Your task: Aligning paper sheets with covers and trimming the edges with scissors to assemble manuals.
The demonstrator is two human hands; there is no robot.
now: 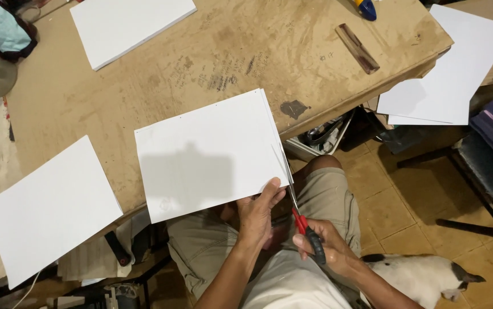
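Scissors (302, 222) blades pointing up-away along paper (212, 154) edge

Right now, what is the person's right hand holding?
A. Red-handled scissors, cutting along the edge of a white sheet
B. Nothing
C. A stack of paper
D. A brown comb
A. The right hand has its grip on the red-handled scissors, whose blades run up along the right edge of the white sheet that the left hand steadies; the brown comb lies untouched on the table.

No packages, labels, signs or screens show anywhere in this view.
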